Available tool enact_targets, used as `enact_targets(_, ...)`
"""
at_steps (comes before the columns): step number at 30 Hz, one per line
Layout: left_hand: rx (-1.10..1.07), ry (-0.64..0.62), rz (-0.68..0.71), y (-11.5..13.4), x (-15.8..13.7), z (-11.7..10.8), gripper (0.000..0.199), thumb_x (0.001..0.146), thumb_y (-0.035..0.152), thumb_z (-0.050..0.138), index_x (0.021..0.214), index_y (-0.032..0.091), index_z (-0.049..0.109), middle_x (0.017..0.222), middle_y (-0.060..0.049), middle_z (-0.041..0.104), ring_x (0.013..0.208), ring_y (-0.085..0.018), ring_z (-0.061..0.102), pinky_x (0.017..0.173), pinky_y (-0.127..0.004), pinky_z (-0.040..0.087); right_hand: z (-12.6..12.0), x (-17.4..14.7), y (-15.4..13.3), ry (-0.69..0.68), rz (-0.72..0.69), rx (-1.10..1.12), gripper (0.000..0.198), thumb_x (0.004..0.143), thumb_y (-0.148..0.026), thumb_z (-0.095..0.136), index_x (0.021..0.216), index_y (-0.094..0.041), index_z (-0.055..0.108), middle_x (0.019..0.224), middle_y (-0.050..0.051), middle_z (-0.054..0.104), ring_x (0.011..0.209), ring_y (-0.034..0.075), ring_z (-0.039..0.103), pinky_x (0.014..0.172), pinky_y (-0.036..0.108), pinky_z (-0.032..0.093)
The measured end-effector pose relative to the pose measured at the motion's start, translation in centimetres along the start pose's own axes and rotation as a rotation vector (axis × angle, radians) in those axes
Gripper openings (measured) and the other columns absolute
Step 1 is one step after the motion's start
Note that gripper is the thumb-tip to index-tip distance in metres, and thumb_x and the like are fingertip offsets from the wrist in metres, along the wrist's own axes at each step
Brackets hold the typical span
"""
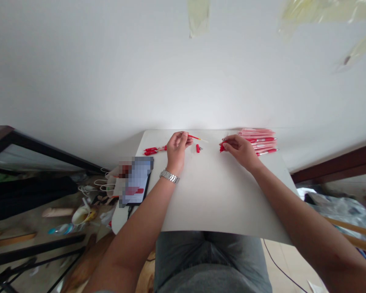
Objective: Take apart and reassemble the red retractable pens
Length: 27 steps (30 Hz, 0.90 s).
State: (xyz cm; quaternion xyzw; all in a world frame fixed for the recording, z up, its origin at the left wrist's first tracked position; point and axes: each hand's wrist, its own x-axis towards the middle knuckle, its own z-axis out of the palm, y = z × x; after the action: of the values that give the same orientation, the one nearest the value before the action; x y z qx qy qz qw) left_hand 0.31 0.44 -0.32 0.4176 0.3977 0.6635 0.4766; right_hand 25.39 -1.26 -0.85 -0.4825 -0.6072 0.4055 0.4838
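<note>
Between thumb and fingers, my left hand point(179, 147) pinches a thin pen refill point(195, 137), red along its body and pale toward the end that points right. On the white table point(207, 191), just right of that hand, lies a short red pen part point(198, 148) with a small clear or metallic piece beside it. My right hand point(238, 147) is closed on a small red pen part point(222, 147); its exact shape is partly covered by the fingers. Behind the right hand rests a pile of pink-red pens point(256, 132), with a few darker red pens on its near side.
Several red pens point(151, 150) lie left of my left hand. A phone point(140, 179) with a cable sits at the table's left edge. A white wall point(171, 73) rises behind the table. Clutter, including a cup point(81, 215), is on the floor at left.
</note>
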Motion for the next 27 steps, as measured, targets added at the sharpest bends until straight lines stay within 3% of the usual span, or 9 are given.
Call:
enact_targets(9, 0.013, -0.015, 0.001, -0.1, -0.1, 0.0, 0.036, 0.087, 0.053, 0.078, 0.095, 0.019, 0.069, 0.09, -0.004, 0.072, 0.083, -0.013, 0.072, 0.083, -0.028, 0.061, 0.1, -0.1, -0.4, 0.023, -0.008, 0.086, 0.068, 0.083, -0.055, 0.082, 0.137, -0.026, 0.052, 0.095, 0.004, 0.079, 0.084, 0.022, 0.077, 0.089, 0.045, 0.064)
enact_targets(19, -0.012, -0.023, 0.0, 0.0, -0.2, 0.2, 0.036, 0.086, 0.052, 0.079, 0.096, 0.018, 0.069, 0.091, -0.004, 0.072, 0.084, -0.014, 0.073, 0.085, -0.03, 0.061, 0.4, -0.6, -0.5, -0.035, -0.139, -0.188, 0.037, 0.092, -0.044, 0.072, 0.122, -0.023, 0.069, 0.096, 0.004, 0.077, 0.084, 0.019, 0.074, 0.087, 0.038, 0.064)
enact_targets(27, -0.049, 0.017, -0.006, 0.2, -0.1, 0.2, 0.035, 0.085, 0.05, 0.08, 0.097, 0.018, 0.069, 0.094, -0.004, 0.071, 0.084, -0.012, 0.072, 0.085, -0.029, 0.061, 0.3, -0.8, -1.6, -0.071, -0.355, -0.45, 0.026, 0.097, -0.033, 0.063, 0.119, -0.023, 0.074, 0.088, 0.004, 0.071, 0.076, 0.017, 0.068, 0.073, 0.032, 0.059)
